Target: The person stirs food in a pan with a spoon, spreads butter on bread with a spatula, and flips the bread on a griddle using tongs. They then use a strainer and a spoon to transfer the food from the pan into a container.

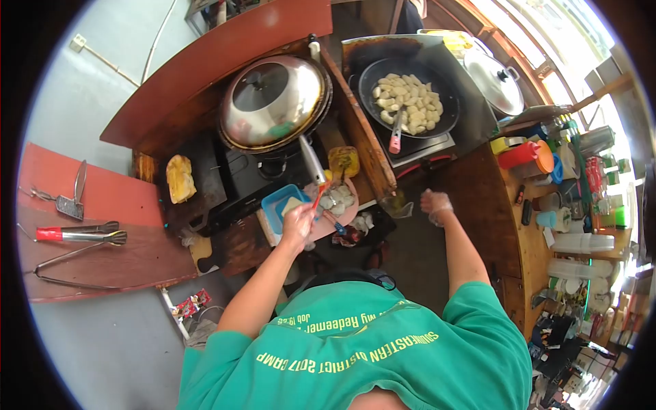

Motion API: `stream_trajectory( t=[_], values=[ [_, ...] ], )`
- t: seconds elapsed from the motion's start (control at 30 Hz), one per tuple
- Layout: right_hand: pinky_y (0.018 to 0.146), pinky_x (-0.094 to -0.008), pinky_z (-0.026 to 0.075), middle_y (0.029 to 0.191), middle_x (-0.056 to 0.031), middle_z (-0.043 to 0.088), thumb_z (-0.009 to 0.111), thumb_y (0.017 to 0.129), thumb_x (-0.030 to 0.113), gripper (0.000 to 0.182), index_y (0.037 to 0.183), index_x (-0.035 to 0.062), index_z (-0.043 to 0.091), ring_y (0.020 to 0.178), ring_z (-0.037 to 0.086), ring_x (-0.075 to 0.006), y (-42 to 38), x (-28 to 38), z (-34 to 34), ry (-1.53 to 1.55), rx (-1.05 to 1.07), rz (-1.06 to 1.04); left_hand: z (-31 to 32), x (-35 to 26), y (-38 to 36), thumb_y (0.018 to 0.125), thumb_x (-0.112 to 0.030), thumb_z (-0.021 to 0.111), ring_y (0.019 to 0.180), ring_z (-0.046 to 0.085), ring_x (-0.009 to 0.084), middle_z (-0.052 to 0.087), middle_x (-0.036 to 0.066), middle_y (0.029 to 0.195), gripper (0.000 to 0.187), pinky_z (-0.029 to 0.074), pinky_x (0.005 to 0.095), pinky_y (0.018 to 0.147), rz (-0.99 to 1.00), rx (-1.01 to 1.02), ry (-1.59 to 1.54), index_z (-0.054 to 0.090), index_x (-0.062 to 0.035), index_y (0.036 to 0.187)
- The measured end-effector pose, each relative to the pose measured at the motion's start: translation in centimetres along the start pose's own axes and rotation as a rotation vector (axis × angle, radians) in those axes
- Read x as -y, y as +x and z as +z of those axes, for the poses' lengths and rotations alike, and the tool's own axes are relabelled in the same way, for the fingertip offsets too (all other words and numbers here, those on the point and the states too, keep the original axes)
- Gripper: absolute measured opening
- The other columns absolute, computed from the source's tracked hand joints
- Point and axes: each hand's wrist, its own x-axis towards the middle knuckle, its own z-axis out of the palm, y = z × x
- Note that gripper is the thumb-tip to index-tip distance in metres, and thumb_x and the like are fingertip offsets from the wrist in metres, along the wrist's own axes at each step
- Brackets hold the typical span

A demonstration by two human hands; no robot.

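Big lidded wok (273, 102) up top, black pan (408, 99) of pale pieces just right of the wok, and a pink plate (345, 213) heaped with dumplings (338, 199) right below the wok's handle. Soft, probably slick and easy to tear, so best lifted from underneath or by the thick middle, never by the thin edges. Left hand (298, 224) below the wok, fingers pinched tight round a red-handled utensil (318, 197) poking into the pile; gloved right hand (436, 205) further right of the wok, apparently touching nothing, can't tell if curled or spread.
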Motion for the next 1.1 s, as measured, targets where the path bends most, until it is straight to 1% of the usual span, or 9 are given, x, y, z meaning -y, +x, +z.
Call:
stream_trajectory(
  t=[0.17,0.23,0.43,0.63,0.67,0.77,0.87,0.97,1.1],
  values=[
    [0.061,-0.035,0.052,0.079,-0.009,0.068,0.064,0.089,0.025,0.02,0.087,0.0054,0.067,0.066,0.064,-0.0225,-8.4,-8.1,-5.1,0.057,-0.012,0.141,5.5,1.1,8.7,0.087,-0.013,0.058,0.068,0.063,0.0234,0.067,0.015,0.081,0.027,0.05,0.0383,0.061,0.385,-0.098,0.556,0.064,0.0029,0.108],
    [0.062,-0.0383,0.053,0.084,-0.0138,0.069,0.062,0.084,0.015,0.01,0.083,0.0051,0.064,0.068,0.065,-0.0273,-8.7,-14.9,-9.6,-0.914,0.24,-0.167,7.9,-2.9,4.0,0.083,-0.006,0.052,0.08,0.063,0.0432,0.067,0.021,0.083,0.025,0.051,0.046,0.072,0.687,-0.324,0.836,0.066,-0.0002,0.103],
    [0.078,-0.041,0.057,0.099,-0.0161,0.07,0.062,0.071,0.007,0.028,0.099,0.0081,0.067,0.097,0.068,-0.032,-19.4,-22.2,-14.2,-1.573,0.421,-0.009,16.6,-12.0,-2.7,0.086,-0.023,0.065,0.085,0.063,0.0333,0.068,0.015,0.091,0.03,0.048,0.0445,0.078,1.056,-0.357,0.943,0.064,-0.0031,0.109],
    [0.083,-0.0393,0.056,0.109,-0.0149,0.069,0.063,0.068,0.005,0.036,0.104,0.0091,0.068,0.107,0.065,-0.0319,-19.8,-28.7,-18.3,-1.11,0.322,0.226,25.7,-14.6,6.2,0.084,-0.027,0.059,0.096,0.063,0.0253,0.07,0.011,0.096,0.039,0.044,0.0423,0.082,0.81,-0.339,1.689,0.063,-0.0029,0.114],
    [0.075,-0.0394,0.056,0.1,-0.0118,0.07,0.062,0.071,0.005,0.029,0.099,0.0104,0.068,0.093,0.068,-0.0306,-18.8,-30.3,-18.7,-1.477,0.361,-0.071,26.0,-14.5,8.1,0.084,-0.025,0.057,0.095,0.065,0.0269,0.07,0.013,0.094,0.033,0.046,0.0426,0.081,0.75,-0.278,1.701,0.066,-0.0032,0.107],
    [0.064,-0.04,0.053,0.084,-0.0092,0.067,0.058,0.077,0.003,0.018,0.091,0.009,0.067,0.071,0.064,-0.0295,-8.0,-51.0,-23.2,-0.332,0.117,-0.59,26.8,-17.4,6.7,0.084,-0.021,0.056,0.091,0.068,0.0323,0.071,0.017,0.093,0.023,0.053,0.0433,0.079,0.61,-0.198,1.581,0.072,-0.0046,0.089],
    [0.057,-0.0399,0.048,0.073,-0.0067,0.061,0.051,0.084,0.009,0.014,0.086,0.0079,0.065,0.058,0.052,-0.0282,-17.6,-30.8,-19.3,0.505,-0.169,0.38,27.5,-19.6,7.1,0.085,-0.03,0.066,0.093,0.067,0.0352,0.07,0.018,0.096,0.025,0.053,0.0429,0.08,0.515,-0.264,1.202,0.071,-0.0064,0.093],
    [0.063,-0.0421,0.052,0.081,-0.0123,0.067,0.048,0.087,0.014,0.02,0.088,0.0047,0.066,0.069,0.062,-0.0321,-19.3,-30.2,-18.8,0.454,-0.16,0.385,26.2,-18.3,12.5,0.085,-0.03,0.067,0.087,0.067,0.0366,0.069,0.02,0.088,0.027,0.053,0.0425,0.074,0.624,-0.306,0.877,0.071,-0.0043,0.091],
    [0.073,-0.0449,0.054,0.093,-0.0191,0.069,0.048,0.086,0.016,0.023,0.091,0.0026,0.067,0.086,0.067,-0.0354,-11.4,-49.2,-20.9,-0.382,-0.041,-0.13,25.8,-18.2,11.5,0.085,-0.025,0.066,0.078,0.068,0.035,0.069,0.019,0.082,0.022,0.052,0.0399,0.071,0.702,-0.246,0.668,0.072,-0.0039,0.091]
  ],
)
